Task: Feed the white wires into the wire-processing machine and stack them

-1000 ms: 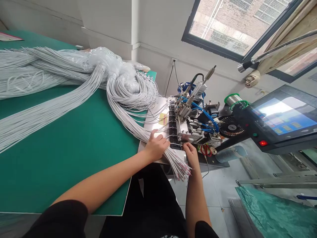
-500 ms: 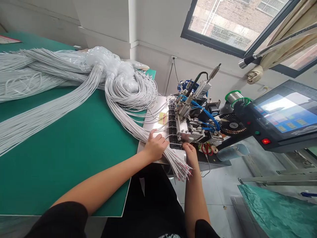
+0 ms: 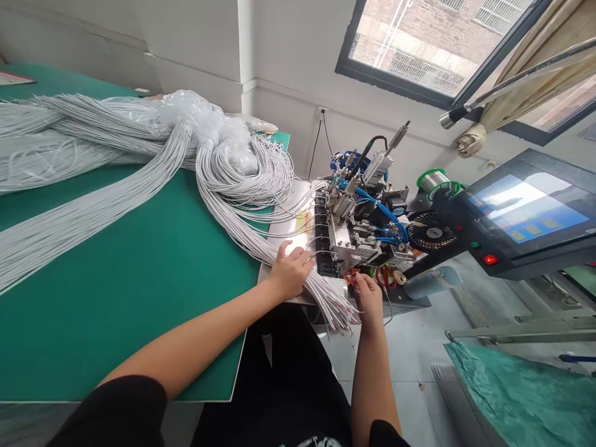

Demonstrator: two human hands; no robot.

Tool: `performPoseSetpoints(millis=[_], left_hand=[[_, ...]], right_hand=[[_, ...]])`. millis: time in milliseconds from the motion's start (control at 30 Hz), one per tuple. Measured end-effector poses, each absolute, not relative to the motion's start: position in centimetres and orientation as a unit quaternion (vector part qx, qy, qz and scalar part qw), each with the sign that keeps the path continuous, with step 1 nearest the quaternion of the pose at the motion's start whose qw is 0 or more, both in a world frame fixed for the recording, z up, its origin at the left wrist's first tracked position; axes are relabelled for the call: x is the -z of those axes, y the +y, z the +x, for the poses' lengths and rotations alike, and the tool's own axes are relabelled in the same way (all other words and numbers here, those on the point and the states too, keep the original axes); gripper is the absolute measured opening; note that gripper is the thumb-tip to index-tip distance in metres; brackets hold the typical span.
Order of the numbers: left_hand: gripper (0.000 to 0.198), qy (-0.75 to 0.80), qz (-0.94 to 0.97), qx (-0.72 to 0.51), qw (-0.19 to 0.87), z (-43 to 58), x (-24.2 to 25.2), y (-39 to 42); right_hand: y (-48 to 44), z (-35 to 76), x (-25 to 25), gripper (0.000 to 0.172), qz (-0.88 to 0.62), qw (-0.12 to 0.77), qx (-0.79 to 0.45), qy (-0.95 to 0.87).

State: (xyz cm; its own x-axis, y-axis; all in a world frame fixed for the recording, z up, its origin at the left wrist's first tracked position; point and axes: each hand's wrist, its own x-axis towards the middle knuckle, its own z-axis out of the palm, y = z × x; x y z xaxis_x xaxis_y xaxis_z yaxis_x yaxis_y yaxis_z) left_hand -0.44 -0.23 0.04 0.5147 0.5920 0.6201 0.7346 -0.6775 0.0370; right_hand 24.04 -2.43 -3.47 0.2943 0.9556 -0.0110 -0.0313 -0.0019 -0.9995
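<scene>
Now my right hand has drawn back from the black wire rack, thumb and fingertips together on I can't tell what, leaving that rack unattended, while my left hand grips the white wire bundle across the green bench's right edge.

Over there a long, thick bundle of thin white wires lies beneath the left hand, curving away past its far side in a loose sweep, while close by the right hand it fans into splayed ends, some pinkish at the tips.
</scene>
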Motion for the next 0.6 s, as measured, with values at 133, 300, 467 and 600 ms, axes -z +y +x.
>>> performPoseSetpoints(millis=[133,300,467,600], left_hand=[[0.028,-0.365,-0.854,0.344,0.139,-0.7,-0.1,-0.3],[0.029,-0.363,-0.844,0.37,0.141,-1.2,-0.4,-0.6],[0.027,-0.348,-0.849,0.376,0.13,-1.3,-0.7,-0.9],[0.026,-0.334,-0.854,0.373,0.141,-1.1,-0.5,-0.7]], right_hand=[[-3.4,24.1,1.9,0.03,-0.558,0.561,-0.407,-0.456],[-4.7,24.2,-0.4,0.019,-0.512,0.471,-0.398,-0.599],[-5.4,24.3,-1.8,0.019,-0.449,0.414,-0.411,-0.677],[-5.4,23.9,-2.1,0.023,-0.422,0.402,-0.4,-0.708]])
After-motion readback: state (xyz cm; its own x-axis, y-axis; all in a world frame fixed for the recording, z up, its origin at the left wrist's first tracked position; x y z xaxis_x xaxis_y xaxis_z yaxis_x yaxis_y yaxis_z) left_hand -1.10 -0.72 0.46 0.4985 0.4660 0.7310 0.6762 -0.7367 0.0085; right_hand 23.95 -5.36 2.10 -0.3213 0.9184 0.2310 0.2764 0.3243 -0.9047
